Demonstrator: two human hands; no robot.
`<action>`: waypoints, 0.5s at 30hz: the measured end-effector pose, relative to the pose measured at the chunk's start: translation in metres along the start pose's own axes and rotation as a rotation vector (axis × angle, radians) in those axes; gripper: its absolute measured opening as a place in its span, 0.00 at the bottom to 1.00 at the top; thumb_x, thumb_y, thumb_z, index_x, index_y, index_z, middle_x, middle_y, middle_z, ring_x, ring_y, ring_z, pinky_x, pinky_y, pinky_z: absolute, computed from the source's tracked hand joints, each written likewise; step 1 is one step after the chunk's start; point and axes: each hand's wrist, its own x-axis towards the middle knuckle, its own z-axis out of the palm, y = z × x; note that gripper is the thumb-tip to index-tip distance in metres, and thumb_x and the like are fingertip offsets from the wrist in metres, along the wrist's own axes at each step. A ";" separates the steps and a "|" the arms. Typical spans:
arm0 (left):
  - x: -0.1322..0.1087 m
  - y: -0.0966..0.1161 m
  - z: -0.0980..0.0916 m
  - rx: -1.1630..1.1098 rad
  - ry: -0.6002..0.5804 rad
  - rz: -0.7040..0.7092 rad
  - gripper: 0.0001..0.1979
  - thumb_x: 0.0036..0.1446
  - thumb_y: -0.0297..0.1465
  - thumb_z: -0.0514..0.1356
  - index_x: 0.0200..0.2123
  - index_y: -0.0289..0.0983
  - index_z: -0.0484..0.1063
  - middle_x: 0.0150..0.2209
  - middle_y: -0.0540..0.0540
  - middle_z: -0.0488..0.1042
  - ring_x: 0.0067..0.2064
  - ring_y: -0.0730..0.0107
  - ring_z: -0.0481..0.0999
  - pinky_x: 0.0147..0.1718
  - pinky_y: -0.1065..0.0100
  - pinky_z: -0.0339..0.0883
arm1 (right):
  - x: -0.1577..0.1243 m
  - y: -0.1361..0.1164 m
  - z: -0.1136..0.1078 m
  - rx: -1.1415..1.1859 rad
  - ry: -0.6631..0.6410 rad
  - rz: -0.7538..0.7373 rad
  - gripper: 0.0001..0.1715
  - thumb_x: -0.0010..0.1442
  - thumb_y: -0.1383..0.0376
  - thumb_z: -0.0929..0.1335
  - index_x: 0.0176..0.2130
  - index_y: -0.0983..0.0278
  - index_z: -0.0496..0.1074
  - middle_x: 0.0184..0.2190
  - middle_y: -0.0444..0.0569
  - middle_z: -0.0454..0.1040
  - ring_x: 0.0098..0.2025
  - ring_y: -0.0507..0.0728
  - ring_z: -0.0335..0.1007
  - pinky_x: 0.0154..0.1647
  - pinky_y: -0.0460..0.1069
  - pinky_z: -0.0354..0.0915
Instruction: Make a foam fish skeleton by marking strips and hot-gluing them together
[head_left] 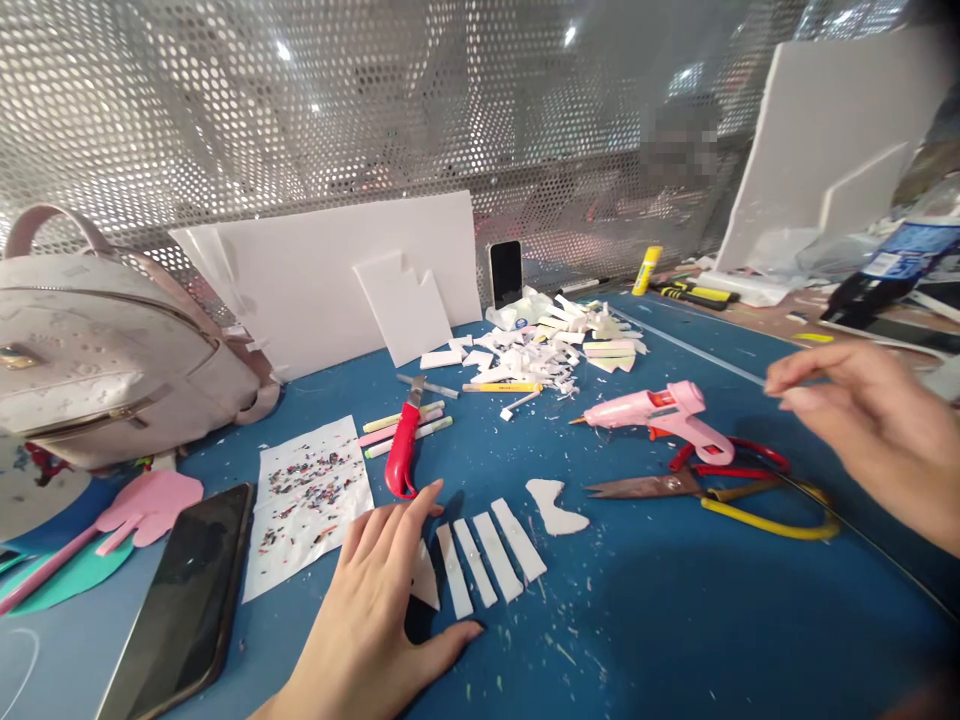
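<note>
My left hand [375,590] rests on the blue table with its thumb spread from the fingers, partly covering a white foam piece [425,578]. Beside it lie several white foam strips [491,555] in a row and a bow-shaped foam piece [555,507]. On the right, my right hand [870,425] is raised with thumb and fingertips pinched at the end of a long translucent glue stick [690,345]. Below that stick lies a pink glue gun [660,410], its handle over the scissors [720,483] with red and yellow grips. A red-handled cutter [405,450] lies past my left fingers.
White foam scraps [540,345] are heaped at the back before an upright phone [505,272]. A foam board [315,280] leans on the perforated screen. At left are a backpack [112,350], another phone [187,590] and a speckled paper [311,500]. A cola bottle [900,255] is at right.
</note>
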 end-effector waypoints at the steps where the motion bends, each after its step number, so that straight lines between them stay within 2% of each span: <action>1: 0.000 0.000 0.000 -0.014 -0.005 0.000 0.45 0.58 0.38 0.65 0.71 0.50 0.42 0.62 0.44 0.67 0.61 0.50 0.66 0.59 0.45 0.62 | -0.004 -0.009 0.000 0.039 0.038 -0.043 0.11 0.64 0.54 0.68 0.43 0.57 0.69 0.43 0.48 0.73 0.45 0.59 0.73 0.49 0.53 0.68; 3: 0.001 -0.001 0.001 -0.036 -0.016 0.005 0.44 0.59 0.38 0.64 0.71 0.51 0.42 0.62 0.45 0.67 0.61 0.50 0.66 0.59 0.43 0.61 | -0.014 -0.034 0.006 0.132 -0.023 -0.143 0.12 0.64 0.57 0.69 0.47 0.56 0.69 0.44 0.49 0.72 0.48 0.60 0.72 0.51 0.52 0.68; 5: 0.002 -0.001 0.001 -0.046 -0.027 0.011 0.44 0.60 0.38 0.64 0.71 0.51 0.41 0.61 0.45 0.67 0.61 0.50 0.66 0.59 0.42 0.60 | -0.024 -0.061 0.018 0.151 -0.196 -0.228 0.14 0.65 0.56 0.68 0.50 0.56 0.69 0.49 0.51 0.72 0.56 0.63 0.70 0.57 0.55 0.66; 7: 0.001 -0.001 0.001 -0.046 -0.035 0.008 0.44 0.60 0.38 0.64 0.71 0.52 0.41 0.62 0.45 0.67 0.61 0.50 0.65 0.60 0.43 0.60 | -0.033 -0.085 0.037 0.155 -0.444 -0.337 0.27 0.64 0.52 0.69 0.59 0.55 0.64 0.58 0.53 0.69 0.62 0.65 0.65 0.60 0.58 0.66; 9: 0.001 -0.001 0.000 -0.045 -0.037 0.008 0.44 0.60 0.38 0.64 0.71 0.51 0.40 0.62 0.44 0.67 0.61 0.51 0.65 0.60 0.44 0.60 | -0.038 -0.103 0.059 0.177 -0.677 -0.535 0.41 0.61 0.49 0.73 0.65 0.58 0.58 0.62 0.57 0.65 0.64 0.66 0.62 0.62 0.59 0.65; 12: -0.001 -0.001 -0.001 -0.039 -0.032 0.019 0.43 0.62 0.39 0.63 0.72 0.49 0.40 0.62 0.44 0.67 0.60 0.53 0.66 0.60 0.47 0.59 | -0.040 -0.115 0.089 0.166 -0.798 -0.707 0.52 0.58 0.44 0.74 0.68 0.64 0.53 0.64 0.61 0.64 0.69 0.67 0.54 0.67 0.63 0.59; 15: -0.002 0.000 -0.001 -0.013 -0.010 0.039 0.44 0.62 0.40 0.63 0.72 0.46 0.40 0.62 0.44 0.67 0.59 0.55 0.65 0.60 0.51 0.59 | -0.040 -0.114 0.109 0.175 -0.817 -0.742 0.53 0.58 0.43 0.73 0.67 0.68 0.53 0.63 0.63 0.65 0.68 0.68 0.54 0.66 0.65 0.59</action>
